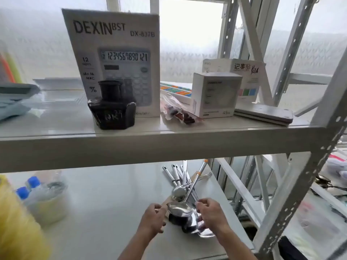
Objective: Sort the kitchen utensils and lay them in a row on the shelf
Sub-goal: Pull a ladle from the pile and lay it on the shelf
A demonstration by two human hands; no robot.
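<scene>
A heap of steel utensils (pixel 183 182) lies on the lower shelf (pixel 105 203), handles pointing away from me. Its spoons and ladles have shiny bowls near my hands. One ladle (pixel 178 208) with a long handle and an orange tip lies on top of the heap. My left hand (pixel 153 219) hovers just left of the ladle's bowl, fingers loosely curled, holding nothing. My right hand (pixel 211 212) pinches a utensil handle at the right side of the heap, above the wide steel bowls (pixel 189 225).
The upper shelf's front beam (pixel 150 147) hangs over the heap's far end. On it stand an ink bottle (pixel 112 107), a calculator box (pixel 116 59) and small boxes (pixel 216 94). A tub with blue-capped bottles (pixel 45 197) sits at the lower left. Rack uprights (pixel 304 184) stand to the right.
</scene>
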